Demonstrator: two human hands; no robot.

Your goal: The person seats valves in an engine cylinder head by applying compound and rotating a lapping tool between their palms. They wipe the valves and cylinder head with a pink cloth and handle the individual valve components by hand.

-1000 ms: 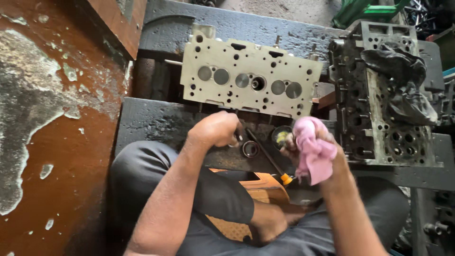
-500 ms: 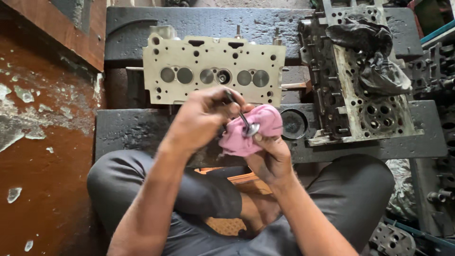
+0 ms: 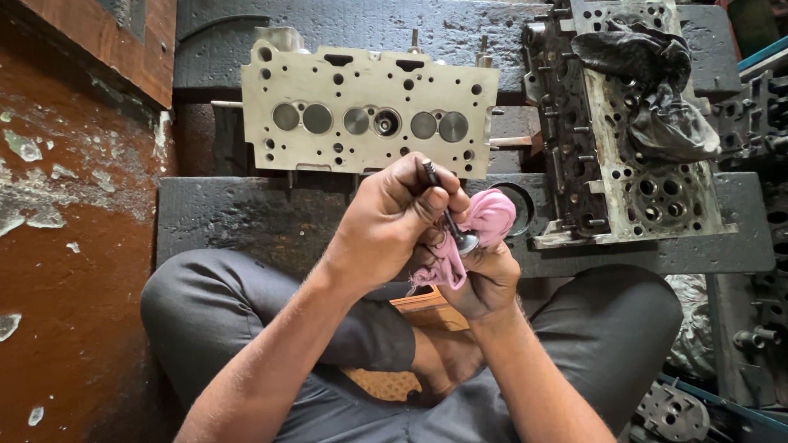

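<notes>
Head view, biggest first: pale cylinder head (image 3: 369,111) lies face-up on the dark bench (image 3: 246,217), with the dirty second head (image 3: 624,139) to its right under a black rag (image 3: 657,90). Left hand (image 3: 390,217) pinches the valve (image 3: 451,220) by its stem, right hand (image 3: 484,283) is closed around the pink cloth (image 3: 484,226) at the valve's disc. Risks, as I judge them: oily stem slips from the pinch, valve drops onto the gasket face and nicks it, or cloth lint stays on the seat face

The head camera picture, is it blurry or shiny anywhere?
Head view: even light; the pale cylinder head looks sharp, the left hand, pink rag and right hand slightly soft; the valve has a small glint.
</notes>
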